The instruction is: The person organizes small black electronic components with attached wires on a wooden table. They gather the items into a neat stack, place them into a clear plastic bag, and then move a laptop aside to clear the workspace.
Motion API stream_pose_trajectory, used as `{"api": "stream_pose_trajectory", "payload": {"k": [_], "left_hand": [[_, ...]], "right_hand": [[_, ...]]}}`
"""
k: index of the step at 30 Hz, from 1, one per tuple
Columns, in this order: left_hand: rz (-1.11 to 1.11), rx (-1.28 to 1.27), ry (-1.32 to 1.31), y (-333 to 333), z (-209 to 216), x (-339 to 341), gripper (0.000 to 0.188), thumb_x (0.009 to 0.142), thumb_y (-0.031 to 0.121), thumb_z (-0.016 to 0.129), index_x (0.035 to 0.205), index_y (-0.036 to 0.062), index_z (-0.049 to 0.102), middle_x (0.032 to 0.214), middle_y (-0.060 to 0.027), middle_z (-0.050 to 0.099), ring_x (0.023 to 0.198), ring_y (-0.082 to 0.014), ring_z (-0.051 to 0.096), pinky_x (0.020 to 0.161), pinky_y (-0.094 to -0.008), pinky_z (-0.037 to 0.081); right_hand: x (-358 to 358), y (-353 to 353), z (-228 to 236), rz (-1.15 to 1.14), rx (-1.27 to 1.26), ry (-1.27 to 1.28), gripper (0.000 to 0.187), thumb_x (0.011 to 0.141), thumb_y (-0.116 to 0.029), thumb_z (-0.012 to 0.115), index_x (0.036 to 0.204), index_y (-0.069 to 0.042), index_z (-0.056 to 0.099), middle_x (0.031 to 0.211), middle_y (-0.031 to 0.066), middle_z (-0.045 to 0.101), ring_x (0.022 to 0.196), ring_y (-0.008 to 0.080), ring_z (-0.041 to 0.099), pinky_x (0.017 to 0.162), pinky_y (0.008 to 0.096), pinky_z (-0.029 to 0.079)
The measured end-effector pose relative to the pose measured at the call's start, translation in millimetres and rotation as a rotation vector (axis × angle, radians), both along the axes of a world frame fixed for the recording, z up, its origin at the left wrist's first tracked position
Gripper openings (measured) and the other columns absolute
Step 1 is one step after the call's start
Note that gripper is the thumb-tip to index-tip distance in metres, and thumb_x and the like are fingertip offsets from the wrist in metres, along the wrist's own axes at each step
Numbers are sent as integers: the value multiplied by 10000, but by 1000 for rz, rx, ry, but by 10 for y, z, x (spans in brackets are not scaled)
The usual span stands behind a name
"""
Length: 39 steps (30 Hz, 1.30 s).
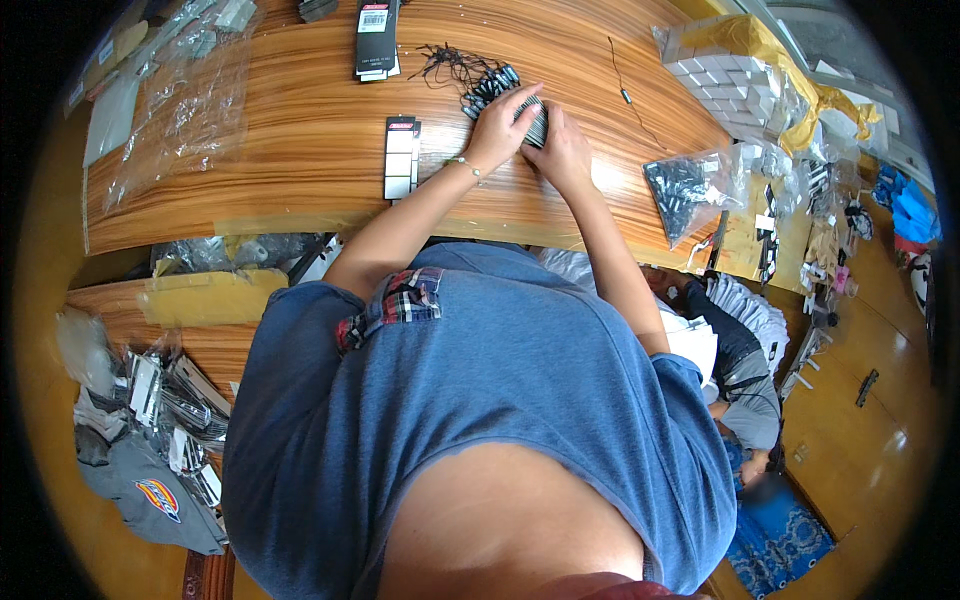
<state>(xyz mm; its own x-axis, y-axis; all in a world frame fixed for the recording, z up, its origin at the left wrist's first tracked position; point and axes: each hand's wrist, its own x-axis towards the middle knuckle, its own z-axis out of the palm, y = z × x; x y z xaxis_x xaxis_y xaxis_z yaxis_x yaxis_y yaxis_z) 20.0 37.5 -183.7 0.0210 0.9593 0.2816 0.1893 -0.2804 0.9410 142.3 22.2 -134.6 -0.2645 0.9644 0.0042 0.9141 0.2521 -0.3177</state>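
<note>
- left hand (497, 125) and right hand (562, 150) both wrapped around a stack of tags (534, 122), fingers curled tight on it
- stack sits on the wooden table (300, 150), around 12 o'clock
- loose black strings (462, 70) just at 11 o'clock of it

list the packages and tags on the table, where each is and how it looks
Black tag stack with white label: far edge, oblong.
Black-and-white card tags: left of the left hand, flat.
Clear bag of dark small parts: right of the right hand.
White small boxes: far right, stacked.
</note>
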Motion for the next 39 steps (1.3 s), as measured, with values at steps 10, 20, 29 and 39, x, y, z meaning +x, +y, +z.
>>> {"api": "stream_pose_trajectory", "payload": {"k": [10,20,29,39], "left_hand": [[-192,69,96,9,-52,-64,527,789,314,613,1185,10,446,1141,-192,490,1072,-300,478,930,-339,369],[-196,75,191,14,-15,-78,538,743,336,663,1134,19,472,1121,-164,495,1056,-304,473,903,-370,390],[-583,10,526,50,157,-372,1039,601,465,735,1366,73,152,1356,-198,247,1279,-341,231,1054,-401,253],[85,67,-55,161,-55,64,262,882,232,467,834,3,584,830,-140,595,810,-300,574,725,-354,439]], "right_hand": [[201,-57,-81,32,104,25,686,576,-248,759,1172,-110,450,984,113,576,902,283,561,718,369,483],[393,-396,-343,-157,221,447,850,555,-150,796,1250,5,332,1192,217,409,1102,356,411,935,404,350],[471,-299,-499,-161,244,467,559,603,-71,733,1088,-19,460,923,158,543,893,320,511,789,382,390],[132,-450,-380,-163,339,436,681,615,-272,722,1166,-14,415,1052,181,479,1035,335,427,887,423,322]]}}
